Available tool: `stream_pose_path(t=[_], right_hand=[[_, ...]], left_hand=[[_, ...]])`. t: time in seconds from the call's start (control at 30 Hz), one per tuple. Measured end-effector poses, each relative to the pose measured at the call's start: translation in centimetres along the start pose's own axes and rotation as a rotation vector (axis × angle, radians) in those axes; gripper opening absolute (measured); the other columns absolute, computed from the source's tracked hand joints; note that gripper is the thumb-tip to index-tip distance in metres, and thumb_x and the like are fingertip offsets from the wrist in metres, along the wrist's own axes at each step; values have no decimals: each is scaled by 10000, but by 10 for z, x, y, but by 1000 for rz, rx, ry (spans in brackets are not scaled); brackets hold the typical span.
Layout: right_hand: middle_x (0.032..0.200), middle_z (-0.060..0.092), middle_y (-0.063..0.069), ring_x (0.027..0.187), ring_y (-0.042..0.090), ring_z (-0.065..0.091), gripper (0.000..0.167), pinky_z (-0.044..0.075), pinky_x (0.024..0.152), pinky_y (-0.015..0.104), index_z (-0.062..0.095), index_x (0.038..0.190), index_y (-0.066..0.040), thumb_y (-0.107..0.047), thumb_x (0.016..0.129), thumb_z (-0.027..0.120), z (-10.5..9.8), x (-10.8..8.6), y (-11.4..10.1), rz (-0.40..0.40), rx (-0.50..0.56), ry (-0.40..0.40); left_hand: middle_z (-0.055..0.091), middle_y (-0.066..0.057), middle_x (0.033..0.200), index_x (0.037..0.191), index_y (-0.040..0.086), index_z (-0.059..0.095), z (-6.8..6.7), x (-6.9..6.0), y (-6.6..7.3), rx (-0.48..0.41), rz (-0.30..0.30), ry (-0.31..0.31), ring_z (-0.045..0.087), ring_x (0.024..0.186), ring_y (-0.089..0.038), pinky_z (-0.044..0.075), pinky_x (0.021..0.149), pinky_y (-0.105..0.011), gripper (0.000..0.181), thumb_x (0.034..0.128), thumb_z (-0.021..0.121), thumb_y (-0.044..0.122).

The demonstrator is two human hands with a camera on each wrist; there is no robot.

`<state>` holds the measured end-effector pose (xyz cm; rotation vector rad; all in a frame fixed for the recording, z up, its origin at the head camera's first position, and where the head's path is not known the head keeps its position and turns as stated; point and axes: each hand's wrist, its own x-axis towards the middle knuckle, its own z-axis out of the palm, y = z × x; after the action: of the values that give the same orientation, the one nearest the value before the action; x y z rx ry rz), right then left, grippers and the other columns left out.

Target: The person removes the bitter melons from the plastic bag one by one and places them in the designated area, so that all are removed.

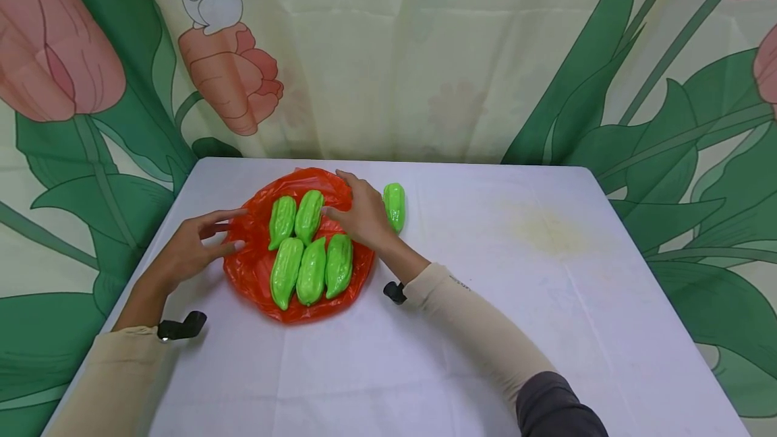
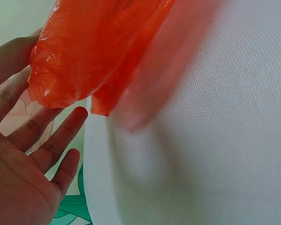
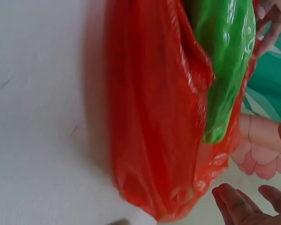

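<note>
A round, open red plastic bag (image 1: 251,268) lies on the table with several glossy green peppers (image 1: 286,274) in it. My left hand (image 1: 197,248) is at the bag's left edge, thumb and fingers spread. In the left wrist view its loosely extended fingers (image 2: 61,140) are beside the red plastic, some partly behind it. My right hand (image 1: 363,214) reaches over the bag's upper right rim. Its fingers (image 3: 234,201) look spread, near the plastic, in the right wrist view; contact is unclear. Another green pepper (image 1: 395,206) lies outside the bag, just right of that hand.
The table has a white cover (image 1: 485,329) with a faint yellowish stain (image 1: 546,228) on the right. Behind it hangs a curtain (image 1: 388,52) printed with tulips, leaves and a rabbit on a carrot. Each wrist wears a small black camera (image 1: 184,326).
</note>
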<state>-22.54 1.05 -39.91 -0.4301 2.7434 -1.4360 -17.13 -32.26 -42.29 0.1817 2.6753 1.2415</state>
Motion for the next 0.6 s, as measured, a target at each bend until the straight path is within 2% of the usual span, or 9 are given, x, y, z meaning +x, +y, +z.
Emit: stream_pose_path(t=[0.13, 0.37, 0.6], right_hand=[[1463, 622, 157, 1334, 344, 607, 763, 560, 1066, 462, 462, 1607, -149, -249, 944, 825, 8, 1, -3, -6, 9, -15], [1602, 551, 34, 1498, 249, 502, 773, 452, 1220, 460, 476, 1604, -185, -295, 933, 842, 21, 3, -7, 34, -8, -16], [1584, 569, 52, 1462, 255, 539, 763, 503, 1171, 444, 487, 1592, -142, -287, 933, 844, 34, 5, -8, 67, 0, -56]], left_hand=[[386, -245, 1671, 1633, 163, 433, -1, 0, 0, 1, -12, 0, 365, 1474, -563, 612, 955, -624, 755, 982, 772, 338], [391, -250, 1665, 1634, 156, 430, -1, 1, 0, 0, -14, 2, 366, 1473, -559, 622, 940, -608, 763, 978, 778, 331], [404, -251, 1657, 1633, 143, 431, 1, 3, -1, -6, -9, 2, 377, 1467, -550, 620, 954, -601, 748, 987, 769, 314]])
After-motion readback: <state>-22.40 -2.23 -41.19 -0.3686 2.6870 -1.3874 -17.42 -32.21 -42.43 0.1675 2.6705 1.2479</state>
